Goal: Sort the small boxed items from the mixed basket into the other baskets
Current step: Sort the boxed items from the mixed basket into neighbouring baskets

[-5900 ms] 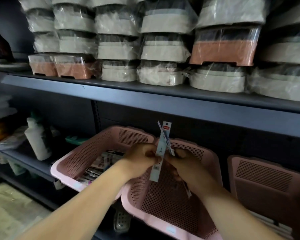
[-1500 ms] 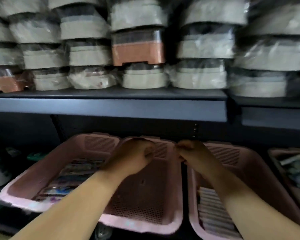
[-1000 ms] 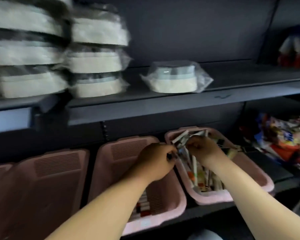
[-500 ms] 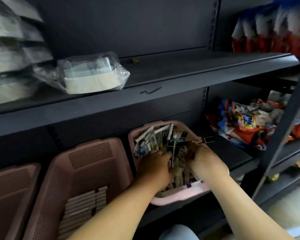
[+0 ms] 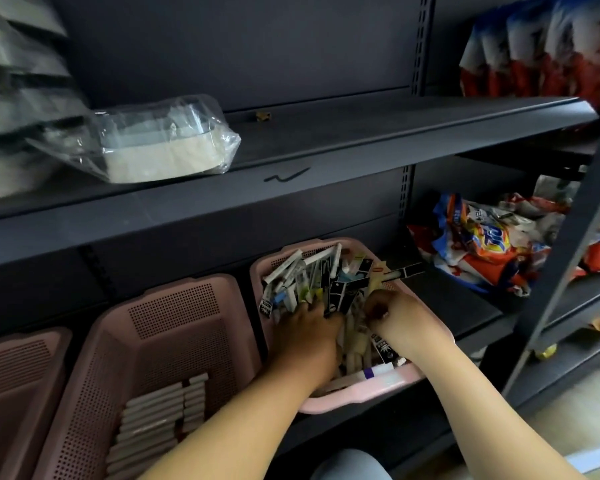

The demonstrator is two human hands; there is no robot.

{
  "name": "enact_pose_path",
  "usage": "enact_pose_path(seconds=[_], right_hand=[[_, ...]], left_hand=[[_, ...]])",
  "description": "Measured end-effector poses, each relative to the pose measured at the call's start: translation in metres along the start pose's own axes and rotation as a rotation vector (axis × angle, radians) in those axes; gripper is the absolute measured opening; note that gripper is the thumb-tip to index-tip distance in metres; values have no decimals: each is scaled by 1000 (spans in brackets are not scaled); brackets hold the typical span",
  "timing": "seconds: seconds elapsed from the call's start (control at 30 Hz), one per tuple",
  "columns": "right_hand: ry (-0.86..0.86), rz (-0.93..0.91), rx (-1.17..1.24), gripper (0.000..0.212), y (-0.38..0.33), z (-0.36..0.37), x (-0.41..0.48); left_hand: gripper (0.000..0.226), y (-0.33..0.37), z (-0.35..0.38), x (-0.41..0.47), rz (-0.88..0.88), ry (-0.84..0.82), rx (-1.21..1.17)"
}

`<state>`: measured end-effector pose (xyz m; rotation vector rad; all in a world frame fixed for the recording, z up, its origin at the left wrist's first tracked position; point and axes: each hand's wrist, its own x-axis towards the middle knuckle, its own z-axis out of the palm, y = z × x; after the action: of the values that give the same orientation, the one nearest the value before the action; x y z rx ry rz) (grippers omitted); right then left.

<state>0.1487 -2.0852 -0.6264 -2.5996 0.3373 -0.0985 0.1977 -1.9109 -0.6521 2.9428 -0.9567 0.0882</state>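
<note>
— What's just changed?
— You've swung right from the sorted baskets. Both hands are now in the mixed basket (image 5: 361,398) at the lower shelf's (image 5: 465,317) right end, among the small boxes (image 5: 312,271). A fresh pick is starting, I'd judge.
— Holding anything?
— Your left hand (image 5: 309,329) is buried and your right hand (image 5: 400,320) curls inward. I cannot tell for either.
— Room?
— The upper shelf (image 5: 291,202) overhangs and boxes poke past the far rim. Lift toward yourself, then left to the next basket (image 5: 174,299).
</note>
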Motion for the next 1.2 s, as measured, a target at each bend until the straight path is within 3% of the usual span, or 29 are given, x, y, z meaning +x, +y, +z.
enact_pose_path(seconds=[0.27,0.33,0.43,0.53,0.57,0.67,0.73,0.87,1.07,1.1,1.2], right_hand=[[-62,-12,512,38,8,-5,8],[-104,-14,624,31,12,-6,11],[-120,-26,803,2,19,-14,15],[-118,-90,780,37,25,-21,14],[-101,-115,782,37,27,-19,13],[-91,-71,876,12,25,-12,5],[-52,-10,814,21,25,-6,6],[-64,37,598,15,16,-11,8],[3,71,692,27,4,-16,4],[-7,65,710,31,-2,-16,4],[14,19,797,41,-25,-14,8]], left_hand=[[43,0,-7,-6,-1,50,-101],[40,-1,-9,-6,-5,77,-188],[28,-4,-12,-8,-43,108,-338],[20,-7,-12,-10,-82,142,-481],[18,-8,-11,-10,-78,147,-498],[17,-11,-8,-9,-80,157,-551],[18,-13,-6,-8,-100,168,-621],[18,-16,-5,-5,-131,217,-768],[50,-25,-19,1,-267,225,-990],[49,-27,-21,2,-271,211,-1010],[11,-35,-30,0,-245,210,-992]])
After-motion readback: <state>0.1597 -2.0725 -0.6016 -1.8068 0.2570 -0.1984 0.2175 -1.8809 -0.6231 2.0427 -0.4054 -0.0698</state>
